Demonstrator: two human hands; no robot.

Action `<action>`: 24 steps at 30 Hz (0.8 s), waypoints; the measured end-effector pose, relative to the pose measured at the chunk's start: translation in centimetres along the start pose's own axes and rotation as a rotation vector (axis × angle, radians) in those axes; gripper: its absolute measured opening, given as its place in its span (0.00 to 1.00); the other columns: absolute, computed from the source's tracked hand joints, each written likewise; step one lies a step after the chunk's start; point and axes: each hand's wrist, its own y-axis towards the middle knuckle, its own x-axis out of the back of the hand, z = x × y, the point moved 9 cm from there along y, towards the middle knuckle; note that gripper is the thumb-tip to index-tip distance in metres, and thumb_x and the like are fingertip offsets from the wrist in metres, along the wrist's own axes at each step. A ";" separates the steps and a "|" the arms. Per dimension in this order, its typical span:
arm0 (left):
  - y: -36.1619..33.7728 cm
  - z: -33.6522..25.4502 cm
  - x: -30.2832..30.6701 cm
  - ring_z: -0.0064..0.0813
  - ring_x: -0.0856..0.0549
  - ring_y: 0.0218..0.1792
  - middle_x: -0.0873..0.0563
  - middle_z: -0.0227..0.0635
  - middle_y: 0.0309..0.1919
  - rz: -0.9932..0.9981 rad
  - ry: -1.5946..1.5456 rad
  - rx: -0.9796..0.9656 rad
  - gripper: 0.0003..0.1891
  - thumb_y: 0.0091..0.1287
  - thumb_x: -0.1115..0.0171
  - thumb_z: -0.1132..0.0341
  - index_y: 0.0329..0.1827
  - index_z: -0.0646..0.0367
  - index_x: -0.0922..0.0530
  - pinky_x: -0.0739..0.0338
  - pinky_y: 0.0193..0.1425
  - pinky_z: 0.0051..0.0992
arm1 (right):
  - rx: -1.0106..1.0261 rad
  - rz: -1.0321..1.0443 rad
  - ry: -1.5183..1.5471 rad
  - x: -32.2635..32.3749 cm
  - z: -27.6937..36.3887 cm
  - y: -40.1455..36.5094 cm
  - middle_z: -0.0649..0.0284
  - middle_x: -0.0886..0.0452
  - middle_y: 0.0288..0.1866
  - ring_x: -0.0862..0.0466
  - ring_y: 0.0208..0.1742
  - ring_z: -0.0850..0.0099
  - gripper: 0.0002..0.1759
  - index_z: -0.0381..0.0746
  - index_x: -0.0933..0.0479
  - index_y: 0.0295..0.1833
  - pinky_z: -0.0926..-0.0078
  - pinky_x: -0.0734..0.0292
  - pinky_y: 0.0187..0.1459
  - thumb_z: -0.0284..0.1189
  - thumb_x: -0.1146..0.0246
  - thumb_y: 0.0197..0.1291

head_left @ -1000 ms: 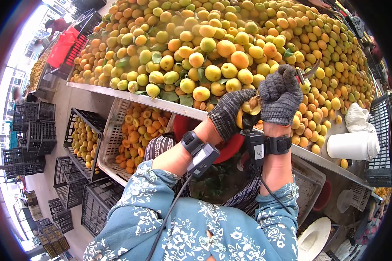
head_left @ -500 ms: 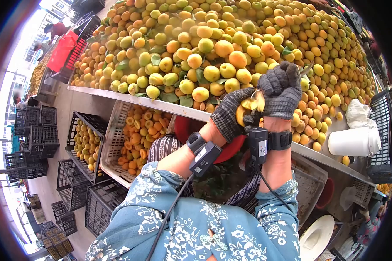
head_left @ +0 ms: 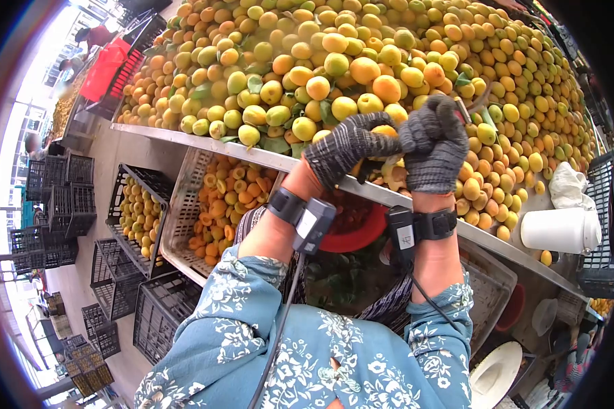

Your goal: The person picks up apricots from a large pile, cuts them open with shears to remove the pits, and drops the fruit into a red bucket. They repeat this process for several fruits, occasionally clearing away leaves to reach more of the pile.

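My left hand, in a dark grey knit glove, is over the front edge of the table. Its fingers stretch toward my right hand and the thumb is apart below them. A pale yellow apricot piece shows between the two hands. My right hand, gloved alike, is closed in a fist around a small knife. The knife's thin curved blade sticks out beyond the fist, its handle mostly hidden. Heaped apricots with some leaves lie just past both hands. Below them is a red basin with dark reddish bits inside.
A metal table edge runs beneath my wrists. At lower left, a pale crate holds apricot halves, beside a black crate of apricots. On the right stands a white bucket. Cables trail from devices on my wrists.
My left hand has moved left and its fingers have straightened; the opened apricot it held is no longer in its grasp. My right fist stays near the same place.
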 end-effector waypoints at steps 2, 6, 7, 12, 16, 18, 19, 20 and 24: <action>-0.9 -2.7 0.4 0.13 0.23 0.22 0.20 0.29 0.33 0.053 0.410 -0.254 0.11 0.60 0.33 0.63 0.42 0.57 0.20 0.33 0.20 0.16 | -0.028 -0.034 0.007 0.1 -1.4 -0.6 0.74 0.41 0.15 0.40 0.13 0.79 0.10 0.41 0.24 0.38 0.78 0.42 0.16 0.36 0.37 0.62; -1.6 -2.3 4.1 0.14 0.22 0.23 0.19 0.31 0.27 -0.076 0.056 -0.192 0.12 0.62 0.37 0.59 0.42 0.57 0.21 0.32 0.22 0.15 | -0.008 -0.019 -0.076 0.2 -1.0 -0.6 0.76 0.42 0.18 0.42 0.15 0.82 0.09 0.40 0.25 0.39 0.80 0.45 0.17 0.35 0.40 0.66; -2.0 -2.4 4.5 0.16 0.21 0.24 0.19 0.32 0.26 -0.108 -0.009 -0.167 0.14 0.63 0.39 0.57 0.42 0.59 0.21 0.31 0.23 0.15 | 0.000 -0.041 -0.084 0.9 -0.5 -0.3 0.76 0.42 0.18 0.43 0.15 0.82 0.09 0.40 0.25 0.39 0.80 0.45 0.17 0.34 0.40 0.66; -2.8 -2.6 6.1 0.25 0.15 0.31 0.16 0.37 0.35 -0.094 -0.054 -0.195 0.14 0.65 0.41 0.61 0.47 0.63 0.22 0.19 0.32 0.22 | 0.000 -0.233 -0.330 2.7 0.9 -0.6 0.76 0.39 0.18 0.41 0.14 0.83 0.09 0.39 0.24 0.41 0.82 0.43 0.17 0.34 0.37 0.63; -5.2 -5.2 9.3 0.21 0.20 0.20 0.16 0.37 0.29 -0.201 -0.145 -0.237 0.16 0.65 0.40 0.58 0.49 0.61 0.23 0.26 0.21 0.20 | 0.007 -0.372 -0.773 3.8 3.0 -0.6 0.72 0.30 0.17 0.35 0.10 0.82 0.07 0.40 0.22 0.36 0.83 0.41 0.10 0.29 0.33 0.56; -7.9 -6.3 12.0 0.22 0.20 0.19 0.15 0.38 0.31 -0.395 -0.024 -0.271 0.17 0.64 0.38 0.56 0.49 0.59 0.23 0.26 0.19 0.21 | 0.026 -0.386 -0.838 3.8 3.4 -0.8 0.73 0.30 0.18 0.34 0.11 0.83 0.08 0.39 0.22 0.37 0.85 0.42 0.10 0.30 0.31 0.55; -9.1 -6.1 13.2 0.21 0.20 0.19 0.15 0.38 0.31 -0.395 -0.018 -0.250 0.18 0.63 0.37 0.55 0.49 0.58 0.23 0.26 0.18 0.21 | 0.020 -0.378 -0.880 3.7 3.5 -0.7 0.73 0.30 0.18 0.34 0.11 0.83 0.09 0.39 0.21 0.37 0.85 0.42 0.10 0.30 0.31 0.54; -10.6 -6.2 14.1 0.21 0.20 0.19 0.15 0.38 0.31 -0.393 -0.012 -0.226 0.19 0.62 0.36 0.55 0.50 0.58 0.23 0.26 0.18 0.20 | 0.014 -0.373 -0.922 3.5 3.5 -0.6 0.73 0.30 0.18 0.34 0.11 0.83 0.09 0.39 0.21 0.37 0.85 0.43 0.11 0.30 0.31 0.54; -17.9 -3.1 19.1 0.19 0.19 0.29 0.16 0.31 0.34 -0.552 0.137 -0.002 0.15 0.61 0.33 0.61 0.48 0.59 0.21 0.24 0.31 0.17 | -0.022 -0.396 -0.964 3.5 3.1 -0.5 0.71 0.27 0.19 0.34 0.12 0.83 0.10 0.38 0.20 0.38 0.85 0.42 0.12 0.30 0.30 0.53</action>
